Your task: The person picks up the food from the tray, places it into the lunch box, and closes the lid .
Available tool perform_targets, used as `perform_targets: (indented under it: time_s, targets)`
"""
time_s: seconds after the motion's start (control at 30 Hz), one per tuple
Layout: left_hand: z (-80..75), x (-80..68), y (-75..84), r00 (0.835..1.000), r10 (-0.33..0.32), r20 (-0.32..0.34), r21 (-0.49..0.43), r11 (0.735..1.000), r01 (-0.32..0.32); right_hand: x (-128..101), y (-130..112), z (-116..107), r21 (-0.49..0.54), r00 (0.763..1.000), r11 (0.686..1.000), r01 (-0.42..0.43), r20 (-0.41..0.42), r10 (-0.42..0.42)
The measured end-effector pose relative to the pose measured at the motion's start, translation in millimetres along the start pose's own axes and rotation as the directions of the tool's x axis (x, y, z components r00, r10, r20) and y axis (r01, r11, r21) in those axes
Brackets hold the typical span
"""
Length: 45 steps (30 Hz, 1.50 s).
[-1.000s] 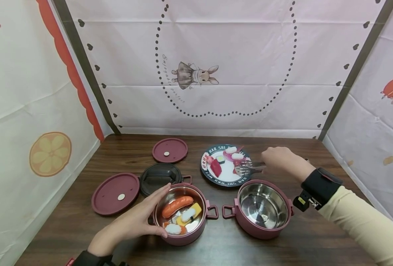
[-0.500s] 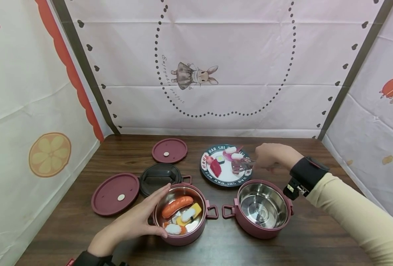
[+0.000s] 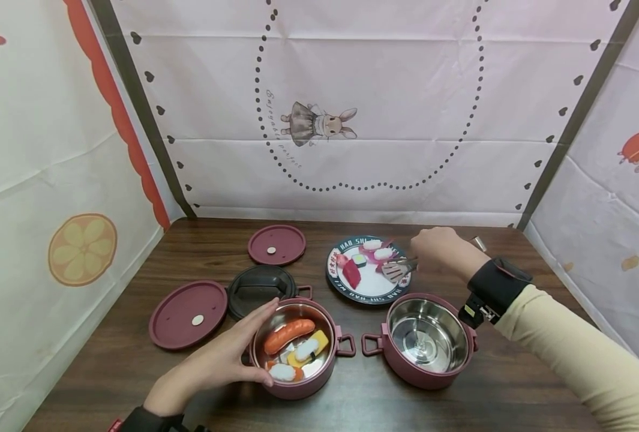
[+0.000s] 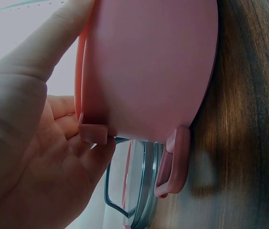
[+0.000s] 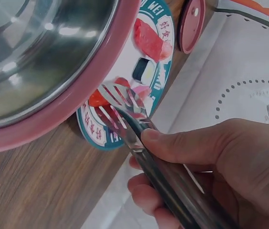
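My left hand (image 3: 227, 357) holds the near-left maroon pot (image 3: 297, 391), thumb and fingers spread around its rim. Inside lie a toy sausage (image 3: 289, 336), a yellow-topped sushi piece (image 3: 321, 340) and an orange-and-white one (image 3: 282, 372). My right hand (image 3: 443, 252) grips metal tongs (image 5: 139, 129), thumb on one arm and fingers wrapped beneath. Their slotted heads stand a little apart over the right side of a plate (image 3: 368, 296), beside a red food piece (image 5: 98, 98). Other toy food on that plate includes a red slice (image 3: 351, 277), a small roll (image 3: 359, 260) and white-topped pieces (image 3: 383, 254).
A second maroon pot (image 3: 422, 379), bare steel inside, stands below my right hand. Two maroon lids (image 3: 176, 318) lie on the left and at the back. A black lid (image 3: 260, 288) sits behind the left pot. Printed cloth walls (image 3: 405, 90) enclose the wooden table.
My right hand has shifted left and slightly back with the tongs, whose heads have turned over the plate's right side. My left hand stays on its pot.
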<state>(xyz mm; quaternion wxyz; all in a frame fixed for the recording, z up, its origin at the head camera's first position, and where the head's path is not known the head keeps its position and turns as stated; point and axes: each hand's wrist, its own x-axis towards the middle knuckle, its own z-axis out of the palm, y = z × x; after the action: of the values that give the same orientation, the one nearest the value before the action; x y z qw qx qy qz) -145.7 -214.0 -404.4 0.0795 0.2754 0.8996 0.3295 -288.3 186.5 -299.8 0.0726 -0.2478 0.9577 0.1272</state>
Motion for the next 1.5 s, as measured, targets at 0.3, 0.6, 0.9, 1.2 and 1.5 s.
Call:
perform_targets:
  time_s: [0.3,0.6,0.9,1.2,1.5]
  targets:
    - [-0.2,0.8,-0.5,1.000,-0.005,0.008,-0.015,1.000,0.006,-11.3,7.1,-6.7,0.008,0.987,0.997,0.077,-0.142,-0.075]
    - [0.6,1.8,-1.2,1.000,-0.006,0.009,-0.006,1.000,0.006,-23.4,-12.9,-32.0,0.047,0.977,0.986,0.160,-0.152,-0.152]
    - [-0.1,1.2,0.7,1.000,-0.011,0.010,0.000,1.000,0.011,-40.0,-52.1,-50.9,0.033,0.937,0.949,0.314,-0.174,-0.304]
    - [0.2,1.2,-0.6,1.000,-0.013,0.009,0.005,1.000,0.013,-44.9,-93.5,-56.3,-0.106,0.891,0.909,0.403,-0.183,-0.416]
    - [-0.1,0.8,0.1,1.000,-0.014,0.005,0.002,1.000,0.014,-42.5,-117.1,-49.8,-0.231,0.838,0.872,0.431,-0.255,-0.482]
